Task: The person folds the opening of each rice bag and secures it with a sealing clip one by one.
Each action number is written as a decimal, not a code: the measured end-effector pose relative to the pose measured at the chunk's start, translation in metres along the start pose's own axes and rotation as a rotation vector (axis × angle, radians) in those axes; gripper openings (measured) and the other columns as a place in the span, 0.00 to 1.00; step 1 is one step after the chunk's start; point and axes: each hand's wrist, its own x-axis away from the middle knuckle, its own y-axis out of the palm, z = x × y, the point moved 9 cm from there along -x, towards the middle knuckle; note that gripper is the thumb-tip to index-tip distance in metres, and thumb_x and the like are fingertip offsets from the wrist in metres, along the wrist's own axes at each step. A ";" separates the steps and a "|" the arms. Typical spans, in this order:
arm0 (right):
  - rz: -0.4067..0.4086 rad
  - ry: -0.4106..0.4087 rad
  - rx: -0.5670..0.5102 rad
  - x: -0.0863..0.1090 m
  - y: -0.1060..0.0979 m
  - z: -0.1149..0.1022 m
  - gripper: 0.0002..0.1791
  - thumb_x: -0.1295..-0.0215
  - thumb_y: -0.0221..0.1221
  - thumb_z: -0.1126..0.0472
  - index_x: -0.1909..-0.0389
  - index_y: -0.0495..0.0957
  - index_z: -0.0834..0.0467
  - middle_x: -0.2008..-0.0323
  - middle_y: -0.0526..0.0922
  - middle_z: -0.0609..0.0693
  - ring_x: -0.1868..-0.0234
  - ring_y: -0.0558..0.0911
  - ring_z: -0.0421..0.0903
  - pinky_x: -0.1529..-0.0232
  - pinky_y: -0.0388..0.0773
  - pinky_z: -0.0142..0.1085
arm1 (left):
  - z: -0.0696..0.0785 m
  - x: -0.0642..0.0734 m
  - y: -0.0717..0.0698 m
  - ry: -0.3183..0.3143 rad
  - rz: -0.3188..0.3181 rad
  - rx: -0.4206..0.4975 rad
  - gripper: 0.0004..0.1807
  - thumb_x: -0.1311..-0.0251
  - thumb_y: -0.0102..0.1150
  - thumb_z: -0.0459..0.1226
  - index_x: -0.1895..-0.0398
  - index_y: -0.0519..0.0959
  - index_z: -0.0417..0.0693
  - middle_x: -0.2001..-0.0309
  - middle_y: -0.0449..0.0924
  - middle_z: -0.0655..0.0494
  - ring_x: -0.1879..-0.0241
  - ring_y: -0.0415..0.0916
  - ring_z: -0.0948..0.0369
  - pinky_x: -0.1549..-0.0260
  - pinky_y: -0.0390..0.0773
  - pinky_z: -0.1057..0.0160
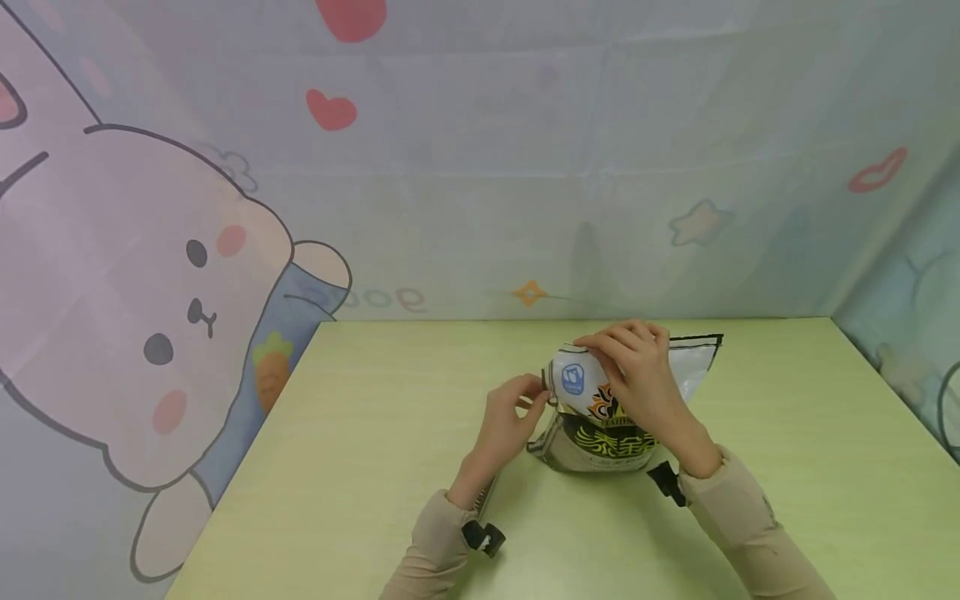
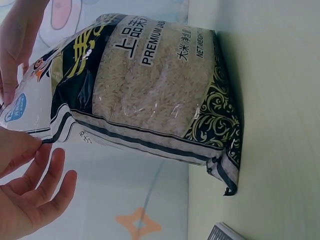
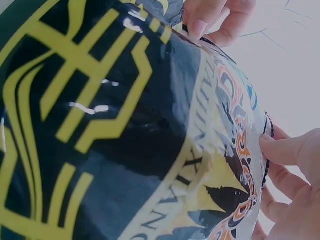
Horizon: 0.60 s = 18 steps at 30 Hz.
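A plastic bag of rice (image 1: 607,437) stands upright on the table, white at the top with a dark printed band below. Through its clear window, grains (image 2: 150,90) show in the left wrist view. My left hand (image 1: 512,417) pinches the bag's left side edge near the top, between thumb and index finger; the other fingers hang loosely bent in the left wrist view. At the top edge, my right hand (image 1: 637,375) grips the bag, its thumb on the printed front and its fingers over the back. The right wrist view shows this right hand (image 3: 292,170) beside the dark-edged top seam.
A small object with a striped edge (image 2: 223,233) lies on the pale green table (image 1: 360,450), mostly hidden by my left wrist in the head view. A cartoon-printed cloth (image 1: 480,167) hangs behind the table. A dark cable (image 1: 947,408) shows at the right edge.
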 end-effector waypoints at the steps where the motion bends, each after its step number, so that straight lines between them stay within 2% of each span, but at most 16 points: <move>1: 0.003 -0.003 0.005 0.000 0.000 -0.001 0.12 0.50 0.60 0.74 0.67 0.81 0.56 0.70 0.82 0.52 0.65 0.72 0.48 0.60 0.56 0.49 | 0.000 0.000 0.000 0.000 0.001 -0.004 0.03 0.43 0.54 0.31 0.68 0.77 0.41 0.70 0.81 0.51 0.70 0.77 0.61 0.74 0.76 0.73; 8: 0.005 -0.021 0.027 -0.001 -0.001 -0.002 0.13 0.50 0.59 0.74 0.67 0.81 0.55 0.69 0.82 0.52 0.65 0.73 0.48 0.60 0.55 0.50 | -0.001 0.000 0.000 0.012 0.006 -0.045 0.03 0.43 0.54 0.31 0.68 0.77 0.43 0.71 0.81 0.53 0.73 0.77 0.63 0.76 0.75 0.76; 18: 0.005 -0.045 0.048 0.000 -0.002 -0.002 0.14 0.51 0.60 0.76 0.68 0.81 0.54 0.70 0.82 0.51 0.66 0.73 0.48 0.59 0.54 0.50 | -0.001 0.001 0.000 0.026 0.017 -0.043 0.03 0.44 0.54 0.31 0.69 0.78 0.42 0.71 0.81 0.52 0.75 0.77 0.64 0.77 0.74 0.80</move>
